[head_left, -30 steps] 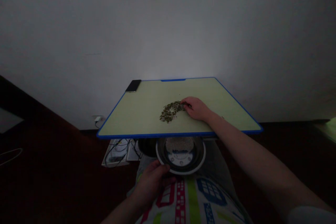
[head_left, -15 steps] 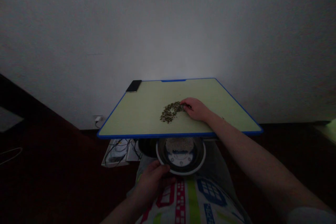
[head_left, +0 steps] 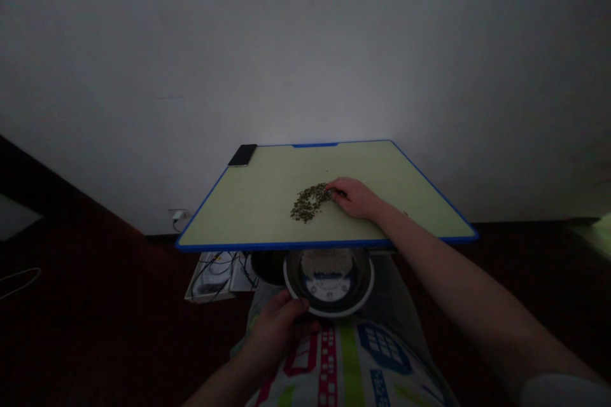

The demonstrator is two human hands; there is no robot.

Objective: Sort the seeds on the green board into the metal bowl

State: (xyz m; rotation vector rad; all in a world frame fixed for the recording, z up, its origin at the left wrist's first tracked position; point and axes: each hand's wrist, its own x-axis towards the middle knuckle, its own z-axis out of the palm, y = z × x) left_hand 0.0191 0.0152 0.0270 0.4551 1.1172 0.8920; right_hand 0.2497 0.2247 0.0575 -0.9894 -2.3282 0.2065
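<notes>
A pale yellow-green table (head_left: 267, 172) with a blue edge bears a curved patch of small brown grains or seeds (head_left: 305, 203). At the right end of this patch is my right hand (head_left: 353, 197), its fingers pinched together at the grains; whatever lies between the fingertips is too small to make out. Below the table's near edge, over my lap, a round metal bowl (head_left: 366, 292) holds something pale and grainy in its far part. My left hand (head_left: 281, 324) grips the bowl's near left rim, thumb on top and fingers underneath.
A dark phone (head_left: 243, 155) lies at the table's far left corner. Under the table's left side are a white box (head_left: 210, 296) with cables and a second dark bowl (head_left: 267, 270). A plug (head_left: 179, 214) sits in the wall socket. The wall (head_left: 334, 44) rises right behind the table.
Hardly anything differs. My right hand stays at the right end of the grains, and my left hand keeps its grip on the bowl. The view has shifted very slightly.
</notes>
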